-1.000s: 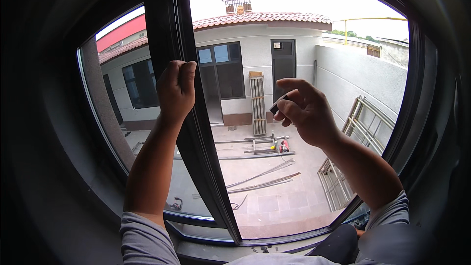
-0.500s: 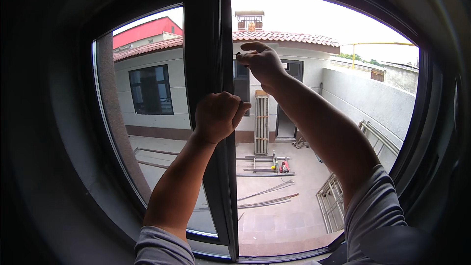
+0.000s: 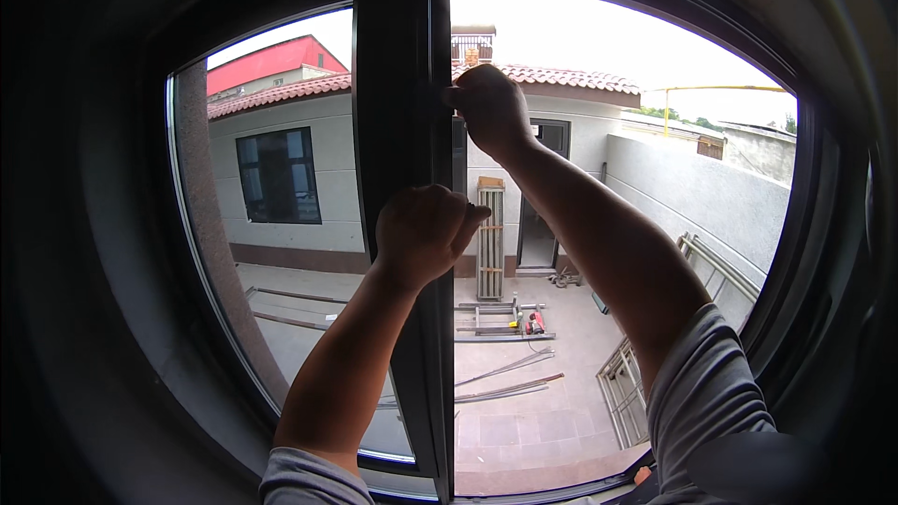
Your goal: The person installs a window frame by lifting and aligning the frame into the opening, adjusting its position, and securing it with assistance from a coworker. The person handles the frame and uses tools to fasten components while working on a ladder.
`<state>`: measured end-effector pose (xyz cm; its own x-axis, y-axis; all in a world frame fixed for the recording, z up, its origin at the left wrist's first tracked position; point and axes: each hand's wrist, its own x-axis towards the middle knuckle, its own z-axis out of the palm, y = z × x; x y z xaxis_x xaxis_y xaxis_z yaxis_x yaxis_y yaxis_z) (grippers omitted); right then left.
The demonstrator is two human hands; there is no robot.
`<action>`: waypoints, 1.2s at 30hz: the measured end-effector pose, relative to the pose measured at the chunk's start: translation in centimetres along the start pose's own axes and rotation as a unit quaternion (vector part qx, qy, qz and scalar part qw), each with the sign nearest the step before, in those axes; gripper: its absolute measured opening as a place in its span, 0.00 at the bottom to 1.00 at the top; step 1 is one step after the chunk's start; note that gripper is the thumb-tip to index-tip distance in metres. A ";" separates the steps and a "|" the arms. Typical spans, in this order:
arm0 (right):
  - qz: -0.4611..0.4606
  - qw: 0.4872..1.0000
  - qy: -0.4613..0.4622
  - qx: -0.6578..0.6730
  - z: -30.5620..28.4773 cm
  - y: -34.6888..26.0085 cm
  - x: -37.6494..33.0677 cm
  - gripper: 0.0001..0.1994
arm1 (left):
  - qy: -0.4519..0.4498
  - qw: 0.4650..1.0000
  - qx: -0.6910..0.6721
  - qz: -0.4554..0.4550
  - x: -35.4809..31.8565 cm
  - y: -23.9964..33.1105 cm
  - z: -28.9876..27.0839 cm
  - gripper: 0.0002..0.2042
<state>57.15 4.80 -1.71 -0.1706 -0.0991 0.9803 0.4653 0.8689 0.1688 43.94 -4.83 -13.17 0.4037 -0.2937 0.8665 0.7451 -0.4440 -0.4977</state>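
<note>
Window frame: dark surround (image 3: 112, 252), curving with the lens, deep in shadow on the room side.
Light: bright overcast daylight from outside; sky (image 3: 608, 37) pale, nearly white.
Courtyard floor: grey paved tiles (image 3: 524, 421), with long metal bars (image 3: 510, 383) lying across them.
Opposite building: white wall (image 3: 327, 150), dark window (image 3: 278, 176), dark open doorway (image 3: 541, 215), red tiled roof (image 3: 561, 78).
Right side: plain grey boundary wall (image 3: 692, 192), metal frames (image 3: 622, 393) leaning at its foot.
Far left: red roof (image 3: 271, 56) behind.

Two hands (image 3: 426, 229), one dark window mullion (image 3: 402, 112).
</note>
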 end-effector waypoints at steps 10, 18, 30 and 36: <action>0.365 0.868 -0.132 0.310 -2.1 -2.6 1.2 0.11 | 0.022 0.999 -0.018 -0.021 -0.3 0.2 -0.2 0.16; 0.344 0.887 -0.141 0.273 -1.4 -2.9 0.6 0.14 | 0.018 0.998 -0.052 -0.021 -0.2 -0.1 -0.9 0.12; 0.311 0.897 -0.181 0.257 -1.6 -3.2 -1.6 0.15 | 0.006 0.998 -0.052 -0.039 -0.3 -0.2 -1.4 0.08; 0.371 0.844 -0.110 0.371 -5.2 -8.7 -9.3 0.10 | 0.024 0.994 -0.070 -0.078 -0.1 -0.1 -2.0 0.08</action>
<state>59.14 -4.38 -11.76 -0.2660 0.6274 0.7318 -0.1439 0.7249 -0.6737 42.75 -6.48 -13.25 0.2606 -0.2501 0.9325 0.7143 -0.5998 -0.3606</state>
